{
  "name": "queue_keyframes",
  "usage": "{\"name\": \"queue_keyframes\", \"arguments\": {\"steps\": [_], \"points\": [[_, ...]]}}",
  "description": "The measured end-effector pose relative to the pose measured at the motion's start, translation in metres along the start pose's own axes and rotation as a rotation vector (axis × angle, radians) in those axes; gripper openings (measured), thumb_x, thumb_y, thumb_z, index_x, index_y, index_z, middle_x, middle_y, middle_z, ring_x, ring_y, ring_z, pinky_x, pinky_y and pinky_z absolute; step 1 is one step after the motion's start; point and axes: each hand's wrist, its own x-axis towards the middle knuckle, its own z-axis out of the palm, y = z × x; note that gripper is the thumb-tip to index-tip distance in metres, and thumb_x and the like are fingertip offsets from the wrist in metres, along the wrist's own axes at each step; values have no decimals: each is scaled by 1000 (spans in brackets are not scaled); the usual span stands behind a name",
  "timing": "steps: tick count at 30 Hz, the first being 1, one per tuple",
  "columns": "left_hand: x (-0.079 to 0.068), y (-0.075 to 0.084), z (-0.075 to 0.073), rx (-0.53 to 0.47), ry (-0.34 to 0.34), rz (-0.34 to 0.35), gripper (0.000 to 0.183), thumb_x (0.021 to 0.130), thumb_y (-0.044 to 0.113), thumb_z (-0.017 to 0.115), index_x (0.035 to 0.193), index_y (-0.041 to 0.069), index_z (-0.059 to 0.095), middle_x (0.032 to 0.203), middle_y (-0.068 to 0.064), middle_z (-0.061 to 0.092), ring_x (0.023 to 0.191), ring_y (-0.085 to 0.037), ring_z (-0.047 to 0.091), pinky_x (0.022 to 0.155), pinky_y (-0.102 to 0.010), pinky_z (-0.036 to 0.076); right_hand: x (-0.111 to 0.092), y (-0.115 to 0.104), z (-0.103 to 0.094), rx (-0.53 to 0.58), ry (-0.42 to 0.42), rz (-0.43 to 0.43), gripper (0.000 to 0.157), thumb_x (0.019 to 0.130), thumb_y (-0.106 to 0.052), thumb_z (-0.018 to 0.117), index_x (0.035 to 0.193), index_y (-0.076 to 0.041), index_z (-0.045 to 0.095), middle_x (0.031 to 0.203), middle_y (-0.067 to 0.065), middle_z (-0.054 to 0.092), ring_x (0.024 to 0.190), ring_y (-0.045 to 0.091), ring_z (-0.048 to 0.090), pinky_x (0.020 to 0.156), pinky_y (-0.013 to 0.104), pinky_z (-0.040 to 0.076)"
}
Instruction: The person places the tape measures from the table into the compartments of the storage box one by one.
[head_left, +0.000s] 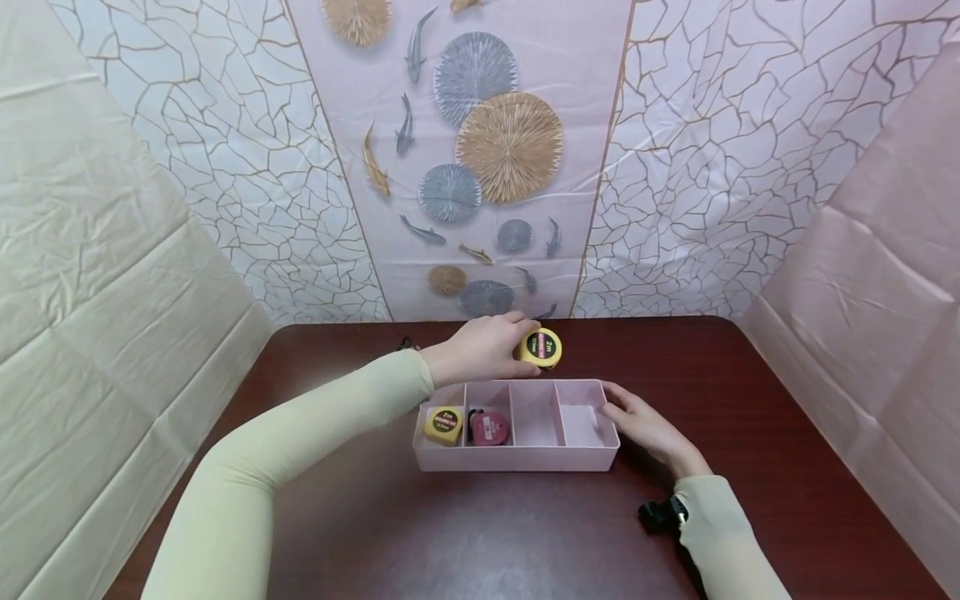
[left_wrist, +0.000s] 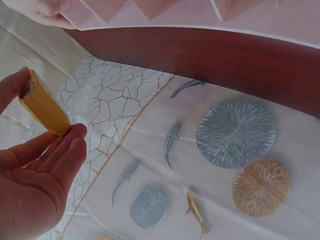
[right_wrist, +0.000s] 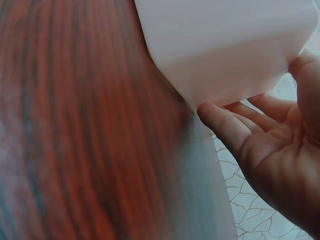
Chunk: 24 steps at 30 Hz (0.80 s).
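My left hand (head_left: 487,346) pinches a yellow tape measure (head_left: 543,348) between thumb and fingertips, above the back edge of the pink divided box (head_left: 517,459). In the left wrist view the tape measure (left_wrist: 46,105) is seen edge-on, thumb on one end and fingertips on the other. A second yellow tape measure (head_left: 443,426) lies in the box's leftmost compartment, and a dark pink one (head_left: 489,428) in the compartment beside it. At the box's right end, my right hand (head_left: 648,429) grips the wall, thumb over the rim. The right wrist view shows its fingers (right_wrist: 225,127) against the box's outside.
The box stands on a dark reddish-brown table (head_left: 360,517). Behind the table hangs a patterned cloth (head_left: 487,250), and plain cream cloth walls (head_left: 97,333) close in both sides. A small black device (head_left: 660,515) sits at the right wrist.
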Motion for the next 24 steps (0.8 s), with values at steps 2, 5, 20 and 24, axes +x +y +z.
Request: {"name": "queue_keyframes", "arguments": {"steps": [2, 5, 20, 24], "points": [[-1, 0, 2, 1, -7, -1, 65, 89, 46, 74, 139, 8, 58, 123, -4, 61, 93, -14, 63, 77, -33, 54, 0, -1, 0, 4, -1, -5, 51, 105, -10, 47, 151, 6, 34, 145, 28, 45, 127, 35, 46, 102, 27, 39], [-2, 1, 7, 15, -15, -2, 67, 89, 48, 75, 140, 8, 57, 123, -4, 61, 96, -14, 64, 79, -33, 54, -1, -1, 0, 2, -7, -9, 51, 105, -10, 47, 151, 7, 33, 146, 28, 45, 128, 35, 45, 104, 33, 39], [-6, 7, 24, 29, -42, 9, 66, 88, 47, 75, 139, 8, 58, 119, -3, 63, 93, -15, 63, 78, -32, 55, 0, -1, 0, 26, -18, 4, 52, 107, -9, 45, 153, 8, 28, 150, 32, 39, 136, 41, 41, 110, 52, 35], [-5, 6, 29, 21, -41, 11, 66, 88, 46, 76, 138, 8, 59, 117, -3, 63, 90, -13, 62, 76, -31, 54, -1, -1, -1, 23, -15, -2, 52, 106, -9, 46, 153, 8, 29, 149, 32, 40, 135, 40, 42, 109, 51, 35]]}}
